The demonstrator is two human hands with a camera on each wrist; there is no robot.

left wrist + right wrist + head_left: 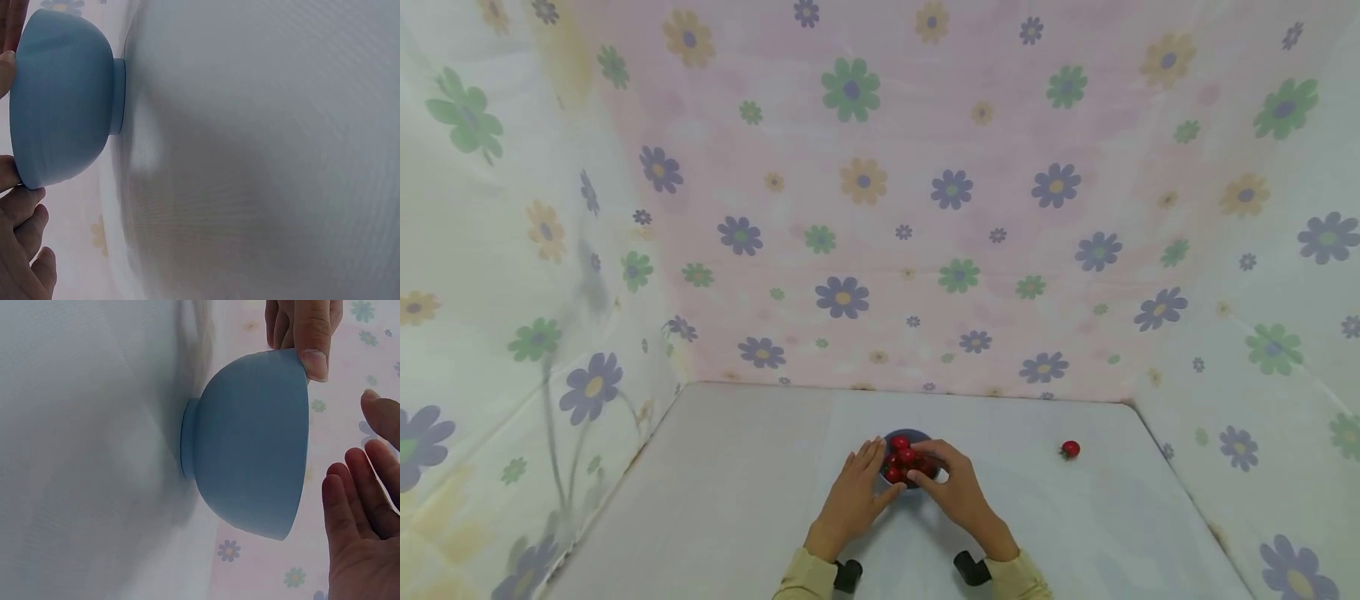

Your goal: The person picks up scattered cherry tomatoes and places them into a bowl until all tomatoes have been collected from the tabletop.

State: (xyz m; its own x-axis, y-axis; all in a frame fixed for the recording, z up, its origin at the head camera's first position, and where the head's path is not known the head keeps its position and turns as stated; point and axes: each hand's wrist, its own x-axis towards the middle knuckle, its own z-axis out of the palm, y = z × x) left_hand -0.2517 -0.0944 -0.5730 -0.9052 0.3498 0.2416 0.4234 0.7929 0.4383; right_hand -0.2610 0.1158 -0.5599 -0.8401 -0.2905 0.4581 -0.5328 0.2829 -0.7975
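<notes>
In the head view a small blue bowl (910,432) stands on the white table, filled with several shiny red cherry tomatoes (907,456). My left hand (852,493) holds the bowl's left side, its thumb at the near rim and its fingers along the far side. Over the bowl's right part is my right hand (958,490), thumb and fingers spread apart around the tomatoes. The right wrist view shows these right fingers (350,506) above the rim with no tomato visible between them. Seen from the left wrist, the blue bowl (65,100) sits upright on its foot.
One loose cherry tomato (1070,450) with a green stalk end lies on the table to the right. Flower-patterned cloth (910,250) walls in the back and both sides of the white table (737,483). Black wrist camera mounts (847,576) sit by the cuffs.
</notes>
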